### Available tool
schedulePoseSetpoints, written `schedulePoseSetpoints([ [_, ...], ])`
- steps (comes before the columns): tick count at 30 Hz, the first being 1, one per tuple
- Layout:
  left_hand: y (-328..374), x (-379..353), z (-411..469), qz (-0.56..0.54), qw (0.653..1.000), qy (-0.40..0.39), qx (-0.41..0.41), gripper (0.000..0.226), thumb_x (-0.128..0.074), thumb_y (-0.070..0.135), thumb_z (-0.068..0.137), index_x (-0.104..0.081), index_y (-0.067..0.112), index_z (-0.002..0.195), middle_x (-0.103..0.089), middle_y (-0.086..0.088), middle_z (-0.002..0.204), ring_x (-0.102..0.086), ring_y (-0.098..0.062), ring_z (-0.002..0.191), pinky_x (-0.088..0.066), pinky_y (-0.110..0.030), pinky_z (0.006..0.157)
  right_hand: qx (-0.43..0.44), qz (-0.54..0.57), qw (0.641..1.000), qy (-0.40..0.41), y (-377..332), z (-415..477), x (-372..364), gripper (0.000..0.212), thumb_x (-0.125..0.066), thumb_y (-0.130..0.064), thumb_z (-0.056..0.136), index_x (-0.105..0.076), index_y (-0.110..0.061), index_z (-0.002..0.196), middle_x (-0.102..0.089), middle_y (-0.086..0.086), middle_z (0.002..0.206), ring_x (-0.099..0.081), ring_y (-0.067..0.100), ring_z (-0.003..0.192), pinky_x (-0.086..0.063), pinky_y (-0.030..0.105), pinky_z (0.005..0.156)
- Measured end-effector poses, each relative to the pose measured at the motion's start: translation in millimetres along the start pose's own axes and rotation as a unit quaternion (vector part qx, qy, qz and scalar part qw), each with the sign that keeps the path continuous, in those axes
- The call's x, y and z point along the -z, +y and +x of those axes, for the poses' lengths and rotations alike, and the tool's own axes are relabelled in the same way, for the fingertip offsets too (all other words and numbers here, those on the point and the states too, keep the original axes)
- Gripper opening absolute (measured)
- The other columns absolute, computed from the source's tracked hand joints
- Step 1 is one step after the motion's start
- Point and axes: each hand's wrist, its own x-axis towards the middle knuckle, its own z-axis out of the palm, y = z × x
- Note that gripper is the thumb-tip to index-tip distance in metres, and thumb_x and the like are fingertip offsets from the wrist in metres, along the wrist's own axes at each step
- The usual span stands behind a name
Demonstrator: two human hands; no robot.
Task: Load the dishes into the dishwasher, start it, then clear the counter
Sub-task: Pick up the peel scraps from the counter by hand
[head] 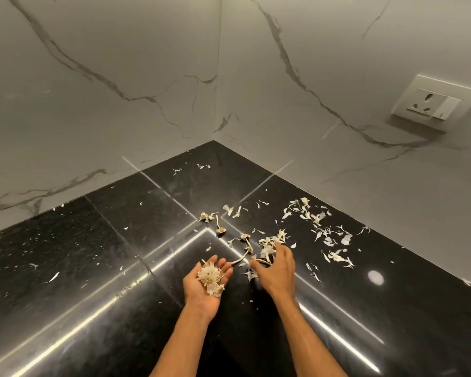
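Pale garlic peels and stems (318, 227) lie scattered over the black stone counter (93, 254) near its inner corner. My left hand (206, 288) is palm up above the counter, cupping a small heap of gathered peels (211, 277). My right hand (276, 270) is palm down just to the right, its fingers curled over a clump of peels and stems (265, 250) on the counter. Whether the fingers pinch that clump I cannot make out.
White marble-look walls (120, 77) meet at the corner behind the counter. A white wall socket with a switch (437, 103) sits on the right wall. A few small peel flecks (51, 278) lie on the counter's left part.
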Motion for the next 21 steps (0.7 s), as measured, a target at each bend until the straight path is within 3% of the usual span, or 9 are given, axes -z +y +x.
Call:
schedulePoseSetpoints([
  [3, -5, -3, 3, 0.006, 1.000, 0.010, -0.008, 0.040, -0.032, 0.027, 0.100, -0.059, -0.002, 0.103, -0.063, -0.022, 0.093, -0.061, -0.037, 0.087, -0.049, -0.046, 0.085, 0.001, -0.154, 0.985, -0.083, -6, 20, 11, 0.101, -0.067, -0.075, 0.069, -0.032, -0.025, 0.149, -0.039, -0.001, 0.147, -0.036, 0.024, 0.132, -0.038, 0.038, 0.102],
  [9, -7, -5, 4, 0.011, 0.999, 0.029, -0.024, 0.040, -0.033, 0.027, 0.101, -0.060, -0.002, 0.106, -0.064, -0.023, 0.098, -0.062, -0.037, 0.090, -0.049, -0.046, 0.087, -0.016, -0.176, 0.967, -0.186, -33, 39, 8, 0.096, -0.068, -0.079, 0.064, -0.043, -0.028, 0.141, -0.031, 0.006, 0.151, -0.042, 0.034, 0.134, -0.039, 0.047, 0.104],
  [11, -6, -5, 5, 0.011, 0.999, 0.035, -0.028, 0.040, -0.033, 0.027, 0.101, -0.060, -0.002, 0.107, -0.064, -0.024, 0.099, -0.062, -0.037, 0.090, -0.050, -0.046, 0.086, -0.019, -0.173, 0.967, -0.189, -38, 40, 0, 0.085, -0.073, -0.071, 0.066, -0.046, -0.030, 0.135, -0.032, 0.007, 0.148, -0.045, 0.035, 0.130, -0.042, 0.045, 0.100],
  [14, -6, -6, 5, 0.013, 0.998, 0.045, -0.033, 0.040, -0.035, 0.028, 0.101, -0.060, -0.003, 0.108, -0.064, -0.024, 0.101, -0.062, -0.038, 0.094, -0.050, -0.046, 0.084, -0.023, -0.153, 0.971, -0.183, -46, 41, -8, 0.054, -0.079, -0.043, 0.077, -0.055, -0.029, 0.123, -0.038, 0.008, 0.141, -0.054, 0.032, 0.119, -0.047, 0.039, 0.093],
  [17, -4, -7, 6, 0.018, 0.998, 0.046, -0.040, 0.040, -0.035, 0.027, 0.101, -0.061, -0.004, 0.107, -0.064, -0.025, 0.101, -0.062, -0.039, 0.096, -0.050, -0.046, 0.084, -0.010, -0.141, 0.978, -0.152, -50, 45, -10, 0.024, -0.067, -0.018, 0.086, -0.067, -0.020, 0.110, -0.057, 0.009, 0.126, -0.063, 0.028, 0.106, -0.051, 0.034, 0.086],
  [21, -3, -11, 8, 0.021, 0.998, 0.046, -0.043, 0.041, -0.035, 0.027, 0.101, -0.061, -0.004, 0.108, -0.064, -0.025, 0.102, -0.062, -0.039, 0.095, -0.050, -0.047, 0.087, -0.020, -0.113, 0.986, -0.124, -47, 49, -8, 0.018, -0.062, -0.006, 0.081, -0.071, -0.014, 0.094, -0.070, 0.008, 0.101, -0.068, 0.026, 0.094, -0.057, 0.033, 0.078],
])
